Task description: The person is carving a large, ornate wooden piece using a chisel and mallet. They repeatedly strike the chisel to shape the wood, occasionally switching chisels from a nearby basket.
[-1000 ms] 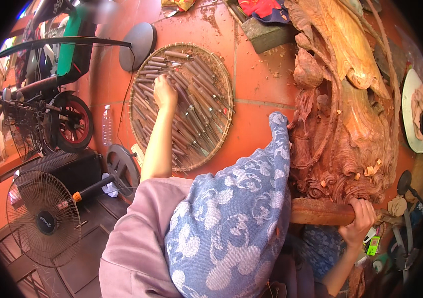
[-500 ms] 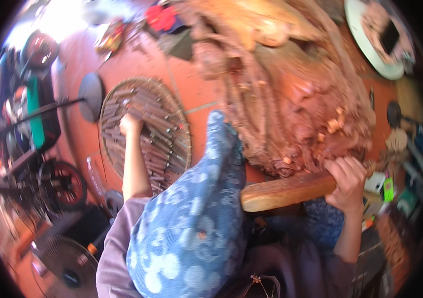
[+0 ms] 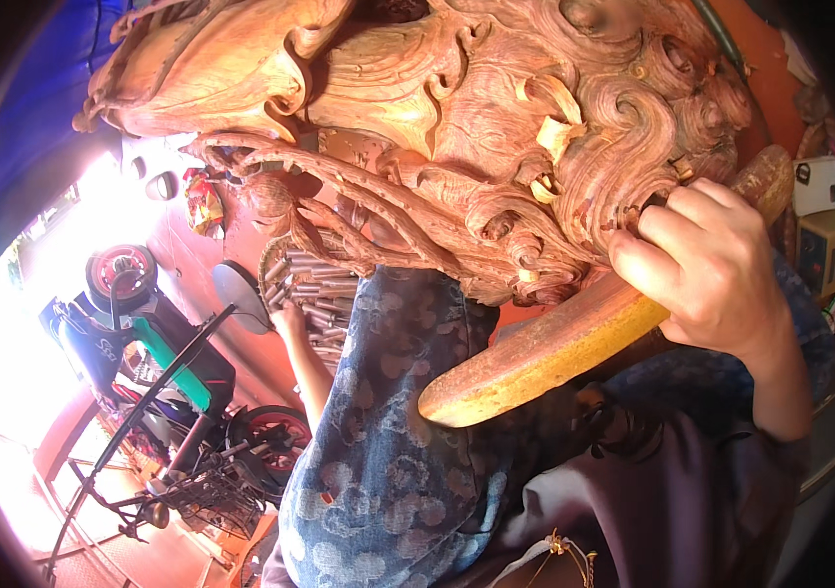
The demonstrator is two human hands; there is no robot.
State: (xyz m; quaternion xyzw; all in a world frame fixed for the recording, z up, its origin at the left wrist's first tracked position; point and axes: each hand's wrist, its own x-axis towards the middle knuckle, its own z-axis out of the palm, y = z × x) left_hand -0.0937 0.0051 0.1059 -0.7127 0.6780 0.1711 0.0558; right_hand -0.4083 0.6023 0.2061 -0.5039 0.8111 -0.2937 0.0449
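Note:
My right hand grips a thick wooden mallet, its worn round end pointing down to the left. The hand is pressed against the lower scrolls of a large reddish wood carving that fills the upper picture. My left hand reaches far out to a round woven tray holding several carving chisels; its fingers rest among them, and I cannot see whether they grip one. A blue patterned cloth covers my raised knee between the two arms.
A green and black scooter stands at the left on the orange floor, with a metal rack below it. Small boxes sit at the far right. Bright glare washes out the left edge.
The view has swung close to the carving, which now fills the top. My right hand with the mallet has risen against the carving. My left hand stays at the chisel tray.

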